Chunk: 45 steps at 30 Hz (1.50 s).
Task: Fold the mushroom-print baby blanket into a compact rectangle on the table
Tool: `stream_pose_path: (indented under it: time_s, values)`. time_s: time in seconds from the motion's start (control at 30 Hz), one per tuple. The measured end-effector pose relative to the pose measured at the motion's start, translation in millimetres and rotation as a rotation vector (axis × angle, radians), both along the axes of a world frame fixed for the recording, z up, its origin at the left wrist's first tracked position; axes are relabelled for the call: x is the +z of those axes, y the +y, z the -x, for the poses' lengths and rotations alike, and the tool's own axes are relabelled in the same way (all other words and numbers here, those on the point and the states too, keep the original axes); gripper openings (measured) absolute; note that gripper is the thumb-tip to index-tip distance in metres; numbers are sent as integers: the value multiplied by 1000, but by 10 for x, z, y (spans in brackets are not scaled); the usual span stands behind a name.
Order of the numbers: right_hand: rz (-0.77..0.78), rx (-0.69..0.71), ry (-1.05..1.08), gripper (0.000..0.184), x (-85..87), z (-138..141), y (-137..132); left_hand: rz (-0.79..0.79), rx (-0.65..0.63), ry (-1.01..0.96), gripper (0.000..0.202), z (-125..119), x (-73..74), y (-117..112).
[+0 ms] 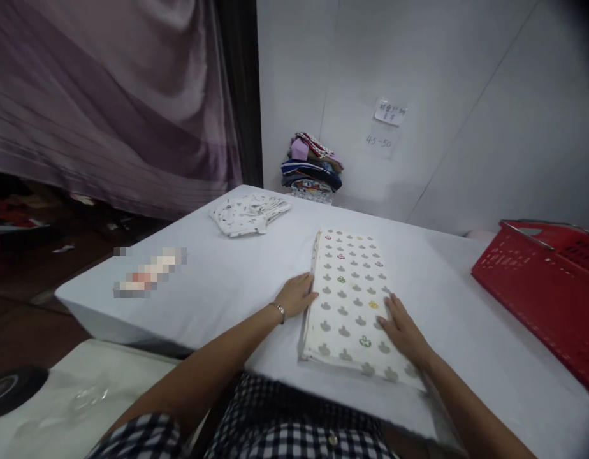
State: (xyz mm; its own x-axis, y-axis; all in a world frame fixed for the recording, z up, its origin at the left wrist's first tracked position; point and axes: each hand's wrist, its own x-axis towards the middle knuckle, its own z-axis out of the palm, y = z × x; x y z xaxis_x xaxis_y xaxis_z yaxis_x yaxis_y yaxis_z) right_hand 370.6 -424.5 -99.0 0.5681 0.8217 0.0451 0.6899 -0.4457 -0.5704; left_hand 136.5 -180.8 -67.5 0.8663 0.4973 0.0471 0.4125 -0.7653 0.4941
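Note:
A folded white cloth [347, 299] printed with grey mushroom-like shapes and a few coloured ones lies in a long rectangle on the white table [256, 268]. At its left edge my left hand [295, 295] touches the layered side, fingers stretched out, a bracelet at the wrist. Across from it, my right hand [403, 328] rests over the right edge with the fingers apart. Neither hand grips the cloth. Farther back on the left, a crumpled white printed cloth [249, 214] sits apart from both hands.
A red plastic basket [538, 287] stands on the right of the table. Folded clothes [312, 169] are stacked beyond the back edge by the wall. A blurred-out item [151, 274] lies near the left edge. A purple curtain [132, 95] hangs at left.

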Motion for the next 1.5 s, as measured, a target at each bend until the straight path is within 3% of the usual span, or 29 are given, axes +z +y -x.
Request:
stream_pose_path:
  time_s: [0.2,0.43,0.53,0.63,0.7,0.8,0.97,1.17,1.33,1.43,1.5]
  values:
    - [-4,-63,66,72,-60,307,-385,24,111,-29,31,310,133,-445]
    - [-100,-10,-220,62,-39,626,-597,298,311,-107,46,339,134,-748]
    - [-139,217,-352,57,70,996,-486,433,377,-91,50,316,99,-754]
    - [-145,467,-432,64,149,1431,-236,618,380,-98,48,270,75,-715]
    - [-132,508,-465,72,167,1663,-31,734,408,-105,50,233,84,-695]
    - [-124,418,-478,78,176,1844,247,886,478,-114,60,183,142,-692]
    - [-145,302,-412,80,251,1812,455,1004,493,-168,66,151,155,-663]
    - [-112,374,-361,72,340,1757,396,848,450,-113,75,116,-60,-395]
    - [-135,478,-281,68,551,1663,173,795,534,-153,82,-242,12,-59]
    - [-144,567,-218,71,697,1507,-71,795,605,-169,78,-526,115,146]
    - [-151,630,-209,74,708,1369,-278,785,644,-173,75,-673,167,272]
